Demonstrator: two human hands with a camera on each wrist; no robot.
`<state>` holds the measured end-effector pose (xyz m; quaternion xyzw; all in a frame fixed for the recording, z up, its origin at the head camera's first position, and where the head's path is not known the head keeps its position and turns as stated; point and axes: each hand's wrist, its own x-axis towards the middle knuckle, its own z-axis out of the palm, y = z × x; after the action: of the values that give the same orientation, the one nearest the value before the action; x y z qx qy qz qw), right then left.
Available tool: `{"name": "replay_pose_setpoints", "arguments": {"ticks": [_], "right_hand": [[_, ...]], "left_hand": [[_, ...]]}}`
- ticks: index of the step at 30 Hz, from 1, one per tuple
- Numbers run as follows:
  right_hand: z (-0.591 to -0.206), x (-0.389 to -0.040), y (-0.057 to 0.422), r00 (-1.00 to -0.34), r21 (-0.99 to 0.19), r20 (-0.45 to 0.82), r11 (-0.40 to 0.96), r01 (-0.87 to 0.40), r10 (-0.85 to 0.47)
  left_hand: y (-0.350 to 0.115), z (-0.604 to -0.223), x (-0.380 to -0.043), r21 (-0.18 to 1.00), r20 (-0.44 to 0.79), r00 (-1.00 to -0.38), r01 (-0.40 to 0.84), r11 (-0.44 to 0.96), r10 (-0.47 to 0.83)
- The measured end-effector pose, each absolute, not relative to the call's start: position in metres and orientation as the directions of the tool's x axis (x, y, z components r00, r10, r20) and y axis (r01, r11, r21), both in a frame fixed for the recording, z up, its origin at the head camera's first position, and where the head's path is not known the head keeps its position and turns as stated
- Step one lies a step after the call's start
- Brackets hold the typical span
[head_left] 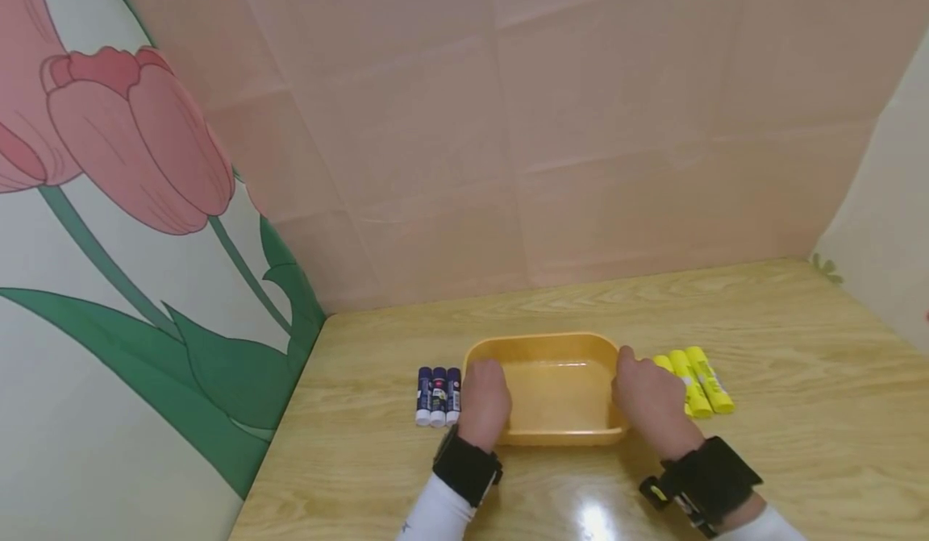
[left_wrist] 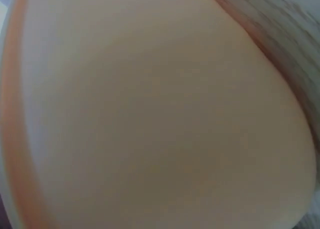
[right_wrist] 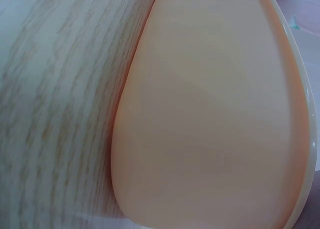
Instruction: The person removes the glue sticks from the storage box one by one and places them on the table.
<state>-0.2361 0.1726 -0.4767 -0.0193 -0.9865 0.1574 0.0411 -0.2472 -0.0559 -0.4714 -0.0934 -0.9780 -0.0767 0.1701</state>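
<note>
A yellow-orange plastic tray with rounded corners sits on the wooden table, and its visible inside is bare. My left hand grips its left rim, fingers curled over the edge. On the opposite side my right hand holds the right rim in the same way. The tray's smooth outer wall fills most of the left wrist view. From the right wrist, the tray wall shows beside the wood grain. Neither wrist view shows the fingers.
Three dark blue glue sticks with white ends lie side by side left of the tray. Yellow glue sticks lie to its right, partly behind my right hand. A pinkish sheet covers the back wall; a tulip-patterned wall borders the table's left edge.
</note>
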Motion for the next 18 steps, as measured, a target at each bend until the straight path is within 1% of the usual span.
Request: {"name": "replay_pose_setpoints", "arguments": {"ticks": [4, 12, 18], "right_hand": [[-0.4779, -0.2358, 0.1725, -0.995, -0.31, 0.08, 0.95, 0.023, 0.05], [-0.4765, -0.2363, 0.173, -0.997, -0.311, 0.065, 0.95, 0.026, 0.049], [-0.4764, -0.2368, 0.1734, -0.997, -0.315, 0.055, 0.949, 0.027, 0.047]], "left_hand": [[-0.0554, -0.4717, -0.2481, 0.176, 0.301, -0.946, 0.181, 0.968, 0.123], [-0.0525, -0.4746, -0.2494, 0.147, 0.313, -0.942, 0.171, 0.974, 0.118], [-0.0515, -0.4763, -0.2527, 0.182, 0.276, -0.957, 0.141, 0.973, 0.087]]}}
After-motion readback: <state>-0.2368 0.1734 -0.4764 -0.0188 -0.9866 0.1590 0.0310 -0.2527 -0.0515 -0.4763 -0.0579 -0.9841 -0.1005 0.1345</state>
